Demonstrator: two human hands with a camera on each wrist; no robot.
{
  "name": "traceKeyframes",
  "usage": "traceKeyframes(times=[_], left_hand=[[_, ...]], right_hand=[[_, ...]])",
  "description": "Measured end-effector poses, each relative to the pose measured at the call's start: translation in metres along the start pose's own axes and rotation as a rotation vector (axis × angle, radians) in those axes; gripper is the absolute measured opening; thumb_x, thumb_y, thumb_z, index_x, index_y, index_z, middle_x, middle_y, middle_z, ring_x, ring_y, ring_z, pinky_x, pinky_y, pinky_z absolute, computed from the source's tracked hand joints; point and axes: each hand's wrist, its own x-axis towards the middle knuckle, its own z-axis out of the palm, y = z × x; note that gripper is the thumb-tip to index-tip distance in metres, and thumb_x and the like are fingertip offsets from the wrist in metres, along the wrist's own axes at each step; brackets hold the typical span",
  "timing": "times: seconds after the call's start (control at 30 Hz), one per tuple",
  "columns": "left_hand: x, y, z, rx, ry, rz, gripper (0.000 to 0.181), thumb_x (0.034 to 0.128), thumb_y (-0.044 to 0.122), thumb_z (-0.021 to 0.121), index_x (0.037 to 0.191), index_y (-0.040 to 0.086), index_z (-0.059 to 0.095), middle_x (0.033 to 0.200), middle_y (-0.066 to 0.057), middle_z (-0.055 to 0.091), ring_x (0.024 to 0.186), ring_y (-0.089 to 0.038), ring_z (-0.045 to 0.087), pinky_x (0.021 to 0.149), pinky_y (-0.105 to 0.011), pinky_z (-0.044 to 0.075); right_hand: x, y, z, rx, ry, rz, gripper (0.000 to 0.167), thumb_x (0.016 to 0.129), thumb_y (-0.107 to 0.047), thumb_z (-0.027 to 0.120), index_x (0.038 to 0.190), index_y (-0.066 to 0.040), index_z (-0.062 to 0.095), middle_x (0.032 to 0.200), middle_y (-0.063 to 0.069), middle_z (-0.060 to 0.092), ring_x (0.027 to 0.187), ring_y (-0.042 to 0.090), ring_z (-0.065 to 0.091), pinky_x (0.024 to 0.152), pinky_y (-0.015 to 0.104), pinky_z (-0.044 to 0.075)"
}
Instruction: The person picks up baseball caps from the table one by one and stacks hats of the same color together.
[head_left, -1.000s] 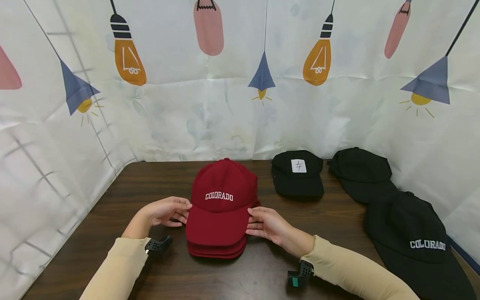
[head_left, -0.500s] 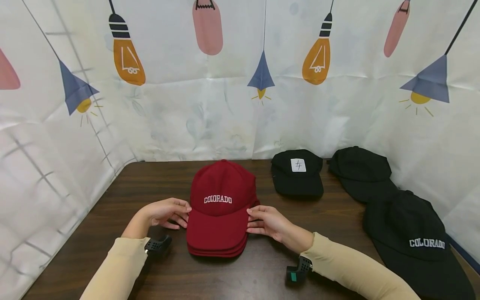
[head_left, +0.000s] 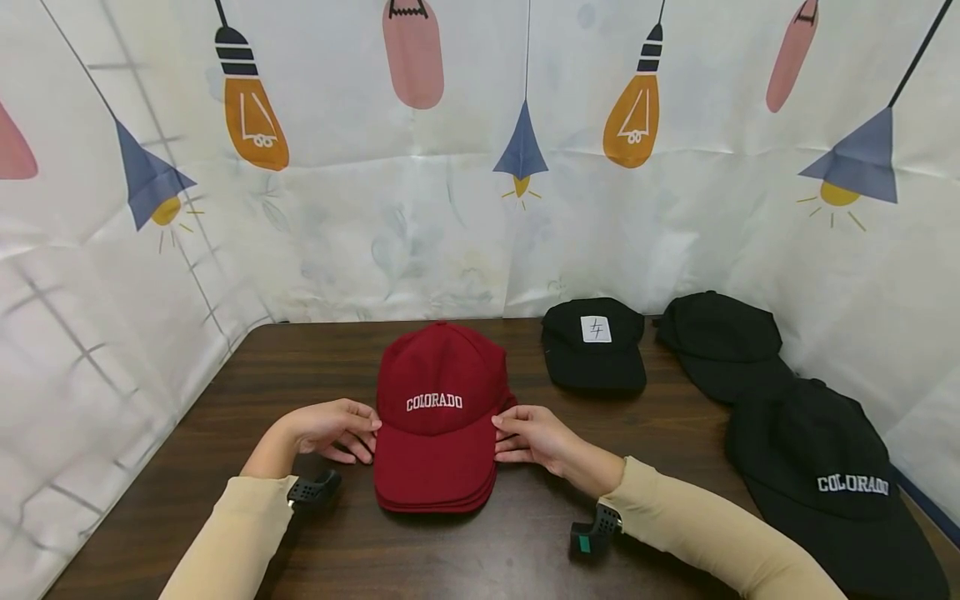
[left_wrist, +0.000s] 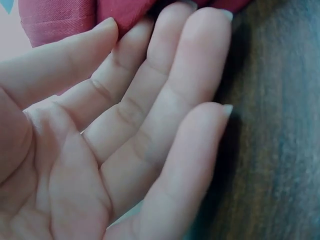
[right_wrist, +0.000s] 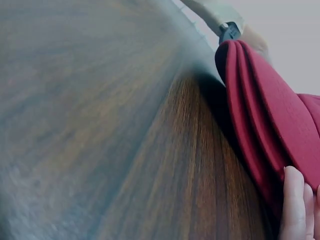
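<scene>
Stacked red caps sit at the middle of the table, the top one lettered COLORADO, brims toward the camera. My left hand pinches the stack's left edge where brim meets crown; in the left wrist view its thumb and forefinger meet at the red cloth, the other fingers loosely bent. Opposite, my right hand pinches the right edge between thumb and fingers. Three brims lie closely layered in the right wrist view, with fingertips at their side. The undersides of the caps are hidden.
Behind to the right lies a small black cap with a white label. Another black cap is right of it, touching a black COLORADO cap nearer the front. A patterned curtain hangs behind the brown table.
The top red cap has settled lower, and its brim now almost covers the brims beneath. Both hands have shifted slightly with it, still at its sides.
</scene>
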Motion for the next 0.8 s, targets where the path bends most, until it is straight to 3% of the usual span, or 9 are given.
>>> traceKeyframes(times=[0.2, 0.43, 0.6, 0.7, 0.8], left_hand=[[0.001, -0.005, 0.0, -0.022, 0.046, 0.025, 0.016, 0.1038, 0.018, 0.058, 0.106, 0.005, 0.068, 0.093, -0.007, 0.07, 0.084, -0.018, 0.072, 0.072, -0.03, 0.059], [-0.007, -0.005, -0.007, -0.037, 0.105, 0.075, 0.022, 0.1034, 0.016, 0.06, 0.109, -0.002, 0.07, 0.092, -0.005, 0.073, 0.084, -0.016, 0.073, 0.071, -0.028, 0.059], [-0.026, 0.012, -0.016, -0.036, 0.156, 0.15, 0.025, 0.1062, 0.017, 0.057, 0.113, -0.004, 0.068, 0.094, -0.005, 0.072, 0.085, -0.013, 0.072, 0.074, -0.026, 0.059], [-0.04, 0.028, -0.016, -0.029, 0.198, 0.204, 0.019, 0.1062, 0.017, 0.058, 0.109, 0.003, 0.07, 0.096, -0.004, 0.073, 0.087, -0.013, 0.072, 0.078, -0.027, 0.059], [-0.052, 0.047, -0.012, -0.032, 0.247, 0.271, 0.013, 0.1054, 0.015, 0.059, 0.104, 0.01, 0.072, 0.095, -0.004, 0.072, 0.086, -0.014, 0.072, 0.081, -0.028, 0.058]], right_hand=[[-0.002, 0.0, -0.002, -0.012, 0.021, -0.006, 0.009, 0.102, -0.01, 0.062, 0.104, -0.002, 0.065, 0.088, 0.007, 0.062, 0.074, 0.015, 0.069, 0.079, 0.037, 0.061], [-0.015, -0.006, -0.016, -0.049, 0.005, -0.041, 0.024, 0.102, -0.01, 0.062, 0.12, 0.006, 0.067, 0.092, 0.007, 0.068, 0.077, 0.015, 0.071, 0.081, 0.038, 0.06], [-0.03, -0.019, -0.029, -0.108, -0.022, -0.099, 0.035, 0.102, -0.011, 0.063, 0.128, 0.012, 0.062, 0.093, 0.005, 0.069, 0.079, 0.015, 0.071, 0.081, 0.039, 0.06], [-0.039, -0.028, -0.036, -0.13, -0.032, -0.13, 0.036, 0.102, -0.011, 0.063, 0.128, 0.014, 0.06, 0.094, 0.007, 0.07, 0.079, 0.015, 0.071, 0.082, 0.039, 0.06], [-0.048, -0.038, -0.042, -0.14, -0.043, -0.156, 0.03, 0.102, -0.011, 0.064, 0.123, 0.01, 0.066, 0.097, 0.01, 0.07, 0.08, 0.015, 0.071, 0.082, 0.038, 0.06]])
